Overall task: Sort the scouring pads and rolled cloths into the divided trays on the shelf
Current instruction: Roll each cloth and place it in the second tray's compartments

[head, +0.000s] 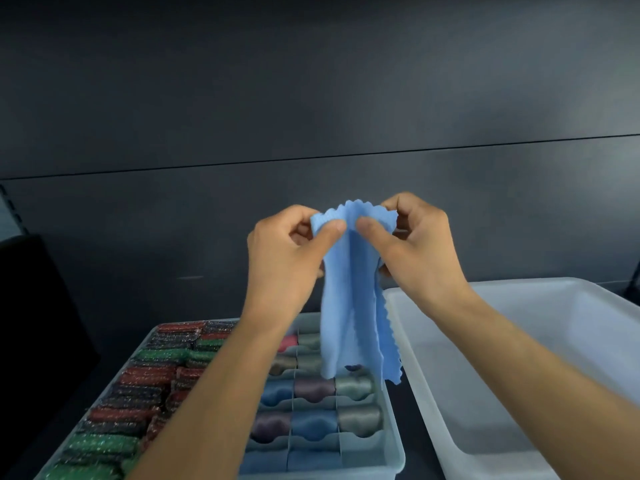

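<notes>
A dark wall [311,81] fills the upper part of the view, crossed by a thin horizontal seam. A black object [34,306] stands at the left edge; what it is cannot be told.

At lower right sits a translucent white bin [519,393], with nothing visible inside. Just beside it, to the left, lies the divided tray [394,441]. The two containers are close together, with a narrow dark gap between them.

The tray's left part is packed with glittery scouring pads [138,379] in red, green and dark tones, lined up in rows. Its right part is a grid of small cells, most holding one rolled cloth each. These rolled cloths [313,388] are blue, purple, grey-green and pink. The person's left forearm crosses over the middle of the tray and hides some cells.

A light blue cloth [349,306] with zigzag-cut edges hangs unrolled in the air above the grid. Its lower end dangles just over the cells near the tray's right side.

Both hands hold it at the top edge. The left hand [284,258] pinches the cloth between thumb and curled fingers. The right hand [419,247] pinches it the same way, and the two thumbs nearly meet at the cloth's middle.
</notes>
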